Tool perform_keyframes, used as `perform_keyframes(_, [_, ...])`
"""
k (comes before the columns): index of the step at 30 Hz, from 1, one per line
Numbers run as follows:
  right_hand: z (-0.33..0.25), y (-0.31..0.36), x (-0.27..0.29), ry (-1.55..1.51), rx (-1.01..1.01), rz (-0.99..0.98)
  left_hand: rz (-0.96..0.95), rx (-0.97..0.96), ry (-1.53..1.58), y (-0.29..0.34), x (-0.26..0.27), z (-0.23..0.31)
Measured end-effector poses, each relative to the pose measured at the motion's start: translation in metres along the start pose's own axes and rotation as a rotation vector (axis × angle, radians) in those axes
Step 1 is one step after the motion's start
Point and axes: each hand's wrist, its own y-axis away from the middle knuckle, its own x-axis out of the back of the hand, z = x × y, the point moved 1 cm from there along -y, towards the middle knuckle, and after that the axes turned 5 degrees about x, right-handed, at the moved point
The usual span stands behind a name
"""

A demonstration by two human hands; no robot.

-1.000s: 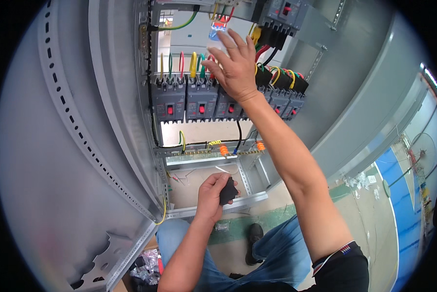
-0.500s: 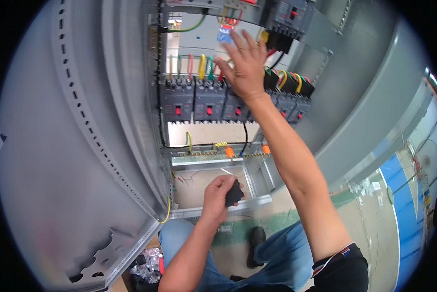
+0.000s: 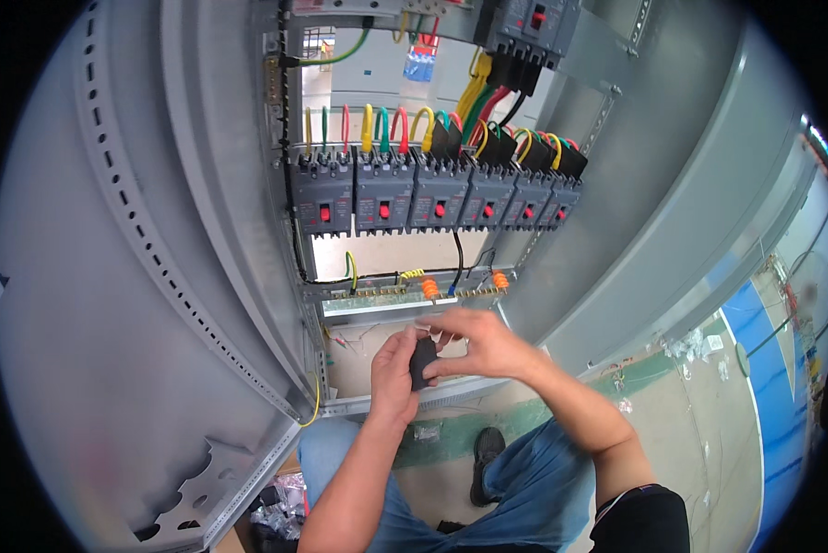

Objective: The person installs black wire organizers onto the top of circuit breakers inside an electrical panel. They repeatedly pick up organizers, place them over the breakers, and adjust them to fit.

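A dark, flat black plastic plate (image 3: 423, 362) is gripped by my left hand (image 3: 394, 375), with the thumb and fingers closed along its left side. From the right, my right hand (image 3: 481, 345) reaches onto the same plate: its thumb presses the right edge and its slightly blurred fingers curve over the top. Whether it is one plate or a few together I cannot tell. Above both hands, a row of grey circuit breakers (image 3: 383, 205) with red toggles spans the cabinet. Similar black plates (image 3: 447, 140) stand among the wires at the tops of the right-hand breakers.
A larger breaker (image 3: 535, 28) sits at the upper right. Below the row runs a brass terminal bar (image 3: 377, 292) with orange insulators (image 3: 430, 289). The grey cabinet door (image 3: 110, 304) stands at the left. Plastic bags (image 3: 285, 516) lie in a box by my left leg.
My right hand has come down from the wires above the breakers to the black plate in my left hand. The view has shifted slightly.
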Motion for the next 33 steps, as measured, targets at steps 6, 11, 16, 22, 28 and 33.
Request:
perform_keyframes(6, [0.021,0.024,-0.013,-0.138,-0.008,0.027,-0.041,0.105,0.041,0.000,-0.005,-0.003])
perform_keyframes(11, [0.024,0.034,-0.015,-0.221,-0.098,0.185,-0.042,0.152,0.063,0.003,-0.010,-0.007])
perform_keyframes(16, [0.037,0.043,-0.010,-0.379,-0.261,0.265,-0.098,0.113,0.050,-0.003,-0.007,-0.005])
perform_keyframes(22, [0.036,0.041,0.004,-0.830,-0.369,0.390,-0.075,0.054,-0.093,0.003,-0.014,-0.001])
perform_keyframes(28, [0.046,0.038,0.013,-0.536,-0.361,0.217,-0.031,-0.037,-0.178,0.000,-0.008,0.005])
perform_keyframes(33, [0.000,-0.030,0.052,-0.612,-0.197,0.514,0.051,-0.031,-0.054,-0.002,0.001,0.008])
